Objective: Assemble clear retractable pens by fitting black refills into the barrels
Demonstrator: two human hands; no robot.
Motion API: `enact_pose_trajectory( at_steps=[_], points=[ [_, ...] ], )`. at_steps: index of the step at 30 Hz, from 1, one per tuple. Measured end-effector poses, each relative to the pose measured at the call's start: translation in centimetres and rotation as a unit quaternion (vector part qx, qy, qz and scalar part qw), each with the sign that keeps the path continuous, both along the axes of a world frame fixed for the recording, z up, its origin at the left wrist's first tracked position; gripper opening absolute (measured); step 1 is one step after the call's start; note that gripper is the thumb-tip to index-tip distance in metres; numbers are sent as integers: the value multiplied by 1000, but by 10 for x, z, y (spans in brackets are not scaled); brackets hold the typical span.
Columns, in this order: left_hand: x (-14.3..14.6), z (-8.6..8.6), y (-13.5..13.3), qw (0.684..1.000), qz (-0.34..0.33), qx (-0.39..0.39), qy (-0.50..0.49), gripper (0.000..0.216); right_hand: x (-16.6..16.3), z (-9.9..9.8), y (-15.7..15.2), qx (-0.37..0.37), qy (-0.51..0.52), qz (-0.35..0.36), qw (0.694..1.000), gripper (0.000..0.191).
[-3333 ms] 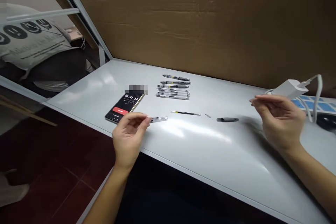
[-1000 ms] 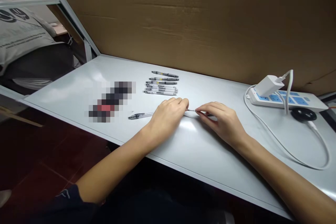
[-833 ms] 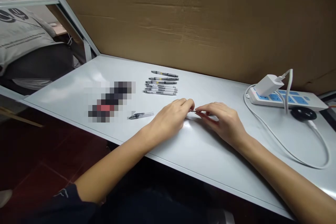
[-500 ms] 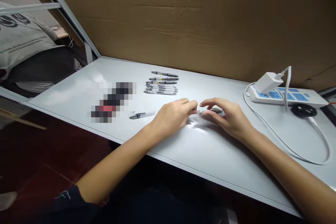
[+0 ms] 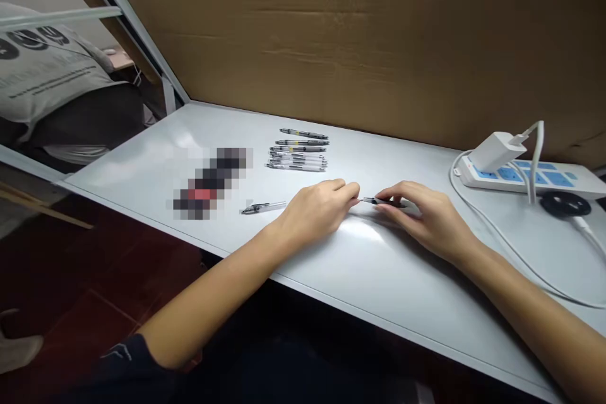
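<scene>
My left hand [image 5: 318, 209] rests on the white table [image 5: 379, 265], fingertips pinched on something thin at its tip; what it holds is hidden. My right hand [image 5: 428, 218] lies just to the right, fingers closed over a dark pen part [image 5: 382, 201] that points at the left fingertips. The two hands almost touch. A clear pen barrel [image 5: 264, 207] lies on the table left of my left hand. A row of several finished pens [image 5: 298, 151] lies behind the hands.
A pixelated phone [image 5: 208, 183] lies at the left. A power strip [image 5: 534, 177] with a white charger [image 5: 496, 150] and its cable [image 5: 511, 246] sits at the right. Cardboard [image 5: 355, 38] walls the back. Another person sits beyond the left frame [image 5: 57, 82].
Earlier my hands were raised, the left holding the clear barrel. Now the barrel lies on the table and both hands are down, pinching small parts together; the right hand shifted slightly right.
</scene>
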State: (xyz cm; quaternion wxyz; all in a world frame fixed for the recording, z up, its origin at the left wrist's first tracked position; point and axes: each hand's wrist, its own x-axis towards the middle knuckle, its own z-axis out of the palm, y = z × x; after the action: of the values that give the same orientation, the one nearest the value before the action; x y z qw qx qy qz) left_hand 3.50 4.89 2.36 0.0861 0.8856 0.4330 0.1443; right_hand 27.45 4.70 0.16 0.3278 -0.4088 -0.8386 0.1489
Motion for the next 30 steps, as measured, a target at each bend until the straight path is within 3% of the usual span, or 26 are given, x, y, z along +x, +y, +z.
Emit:
enact_pose_trajectory(
  at_steps=[14, 20, 25, 30],
  points=[
    [0, -4, 0, 997, -38, -28, -53, 17, -2, 0, -1, -10, -5, 17, 1000, 14],
    [-4, -10, 4, 988, -86, -23, -128, 35, 0, 0, -1, 3, -3, 21, 1000, 13],
    [-3, -9, 3, 990, -76, 1, -117, 19, -3, -3, -2, 31, -37, 61, 997, 14],
    [2, -3, -2, 972, -97, -21, -215, 17, -6, -4, -6, 32, -24, 82, 996, 18]
  ],
)
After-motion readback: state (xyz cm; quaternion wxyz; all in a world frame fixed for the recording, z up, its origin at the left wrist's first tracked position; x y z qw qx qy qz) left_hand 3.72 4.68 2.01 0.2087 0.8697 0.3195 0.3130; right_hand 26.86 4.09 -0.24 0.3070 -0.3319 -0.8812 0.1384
